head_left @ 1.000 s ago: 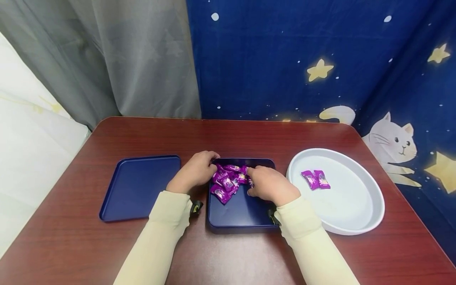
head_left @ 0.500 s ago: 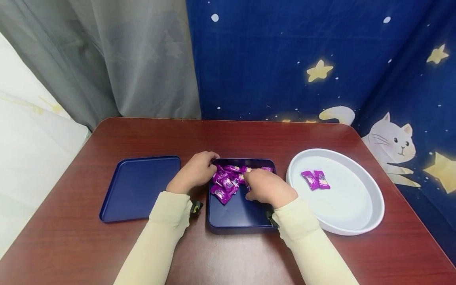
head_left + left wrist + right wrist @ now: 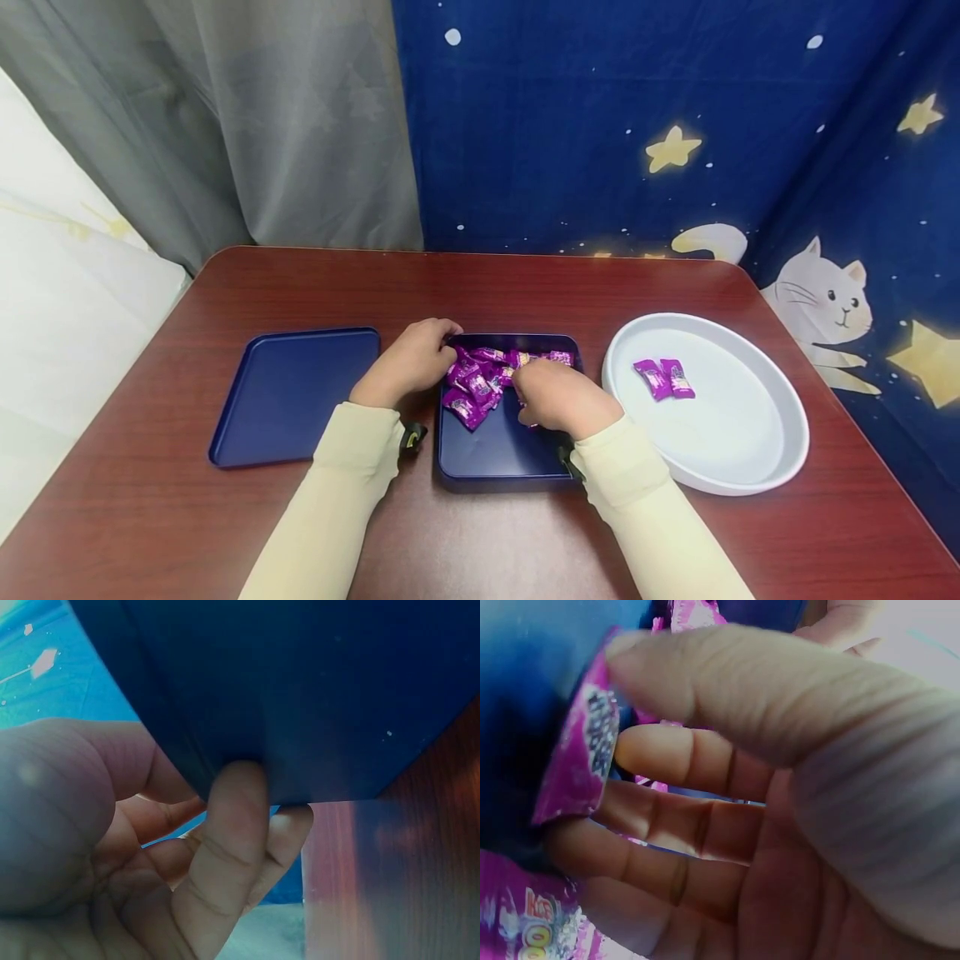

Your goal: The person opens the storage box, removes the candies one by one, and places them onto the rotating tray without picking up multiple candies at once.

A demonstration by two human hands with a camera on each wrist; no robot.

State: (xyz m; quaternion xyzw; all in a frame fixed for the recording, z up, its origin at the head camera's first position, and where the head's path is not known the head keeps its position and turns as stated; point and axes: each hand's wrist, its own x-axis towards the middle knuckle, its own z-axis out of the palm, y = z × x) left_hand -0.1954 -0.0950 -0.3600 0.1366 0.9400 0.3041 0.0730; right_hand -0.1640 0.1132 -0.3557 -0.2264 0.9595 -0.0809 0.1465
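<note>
A dark blue tin [image 3: 487,450] sits mid-table with a heap of purple wrapped candies [image 3: 477,385] in its far left part. At its left far corner, my left hand [image 3: 408,364] holds the wall; in the left wrist view, fingers [image 3: 232,825] lie against the blue side. Inside the tin, toward the right, is my right hand [image 3: 566,395]. The right wrist view shows its thumb and fingers pinching one purple candy [image 3: 581,761]; another candy [image 3: 525,911] lies beside them. From the head view my right hand hides most of the pinched candy.
A shallow blue lid [image 3: 300,400] lies on the table [image 3: 480,287] left of the tin. To the right stands a round white tray [image 3: 720,425] holding two purple candies [image 3: 665,379]. Curtains hang behind the table.
My right hand has shifted slightly left and toward me within the tin. Candies near the far right corner have come into view. The left hand stays in place.
</note>
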